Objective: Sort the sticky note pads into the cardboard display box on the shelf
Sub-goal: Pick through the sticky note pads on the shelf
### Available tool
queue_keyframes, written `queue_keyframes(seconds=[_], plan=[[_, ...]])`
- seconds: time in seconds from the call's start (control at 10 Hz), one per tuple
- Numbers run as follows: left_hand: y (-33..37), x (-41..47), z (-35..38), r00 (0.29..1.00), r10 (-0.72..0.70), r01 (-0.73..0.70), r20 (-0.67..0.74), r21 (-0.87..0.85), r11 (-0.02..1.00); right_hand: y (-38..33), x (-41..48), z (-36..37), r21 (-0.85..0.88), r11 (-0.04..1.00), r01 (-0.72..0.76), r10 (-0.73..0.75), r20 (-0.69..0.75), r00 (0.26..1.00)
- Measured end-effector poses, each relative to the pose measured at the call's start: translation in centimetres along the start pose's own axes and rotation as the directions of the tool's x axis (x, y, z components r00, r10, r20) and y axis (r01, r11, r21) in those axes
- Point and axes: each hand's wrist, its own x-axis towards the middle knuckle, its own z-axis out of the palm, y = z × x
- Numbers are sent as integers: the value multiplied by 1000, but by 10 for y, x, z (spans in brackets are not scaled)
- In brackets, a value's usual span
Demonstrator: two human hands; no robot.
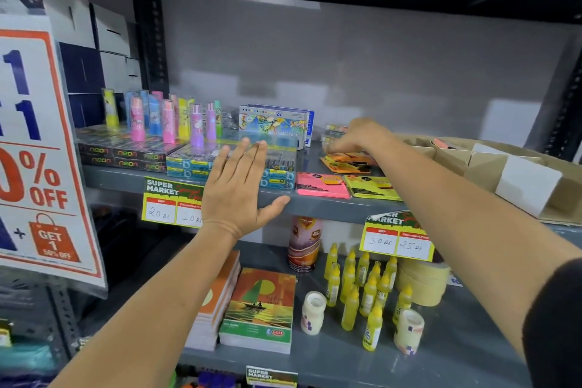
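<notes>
A pink sticky note pad point(321, 185) and a yellow pad point(371, 187) lie flat at the front edge of the grey shelf point(302, 205). Behind them sits an orange pad point(346, 164). My right hand point(356, 137) reaches over the orange pad, fingers curled down among small pads at the back; whether it grips one is hidden. My left hand point(242, 183) hovers flat with fingers spread in front of the shelf edge, holding nothing. The cardboard display box point(485, 167) with dividers stands on the shelf at the right, a pink pad point(442, 143) in a far compartment.
Blue pen boxes point(277, 178), neon boxes point(122, 156), coloured tubes point(167, 120) and a crayon box point(274, 124) fill the shelf's left half. Below stand notebooks point(258, 309), yellow glue bottles point(365, 287), tape rolls point(422, 280) and a can point(304, 244). A sale poster point(41, 148) hangs left.
</notes>
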Motion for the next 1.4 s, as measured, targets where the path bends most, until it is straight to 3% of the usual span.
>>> queue_keyframes(seconds=[0.2,0.4,0.6,0.7,0.8,1.1,1.4], plan=[[-1,0,1,1000,6,-6,-29,11,1000,-1,7,-4,-27,1000,6,-3,109,994],[-2,0,4,996,17,-15,-85,26,1000,0,16,-4,169,985,29,-28,-13,1000],[-2,-1,6,993,23,-20,-112,26,999,-7,22,5,533,826,184,-214,-5,977],[-2,-1,7,992,24,-21,-120,30,999,-10,23,14,656,707,266,-379,34,925],[-2,-1,7,991,28,-24,-128,29,999,-12,23,22,640,700,316,-483,99,870],[-3,-1,10,989,29,-25,-143,32,999,-14,20,15,431,824,369,-499,240,833],[-3,-1,9,991,25,-22,-129,28,999,-1,27,7,58,881,470,-454,384,804]])
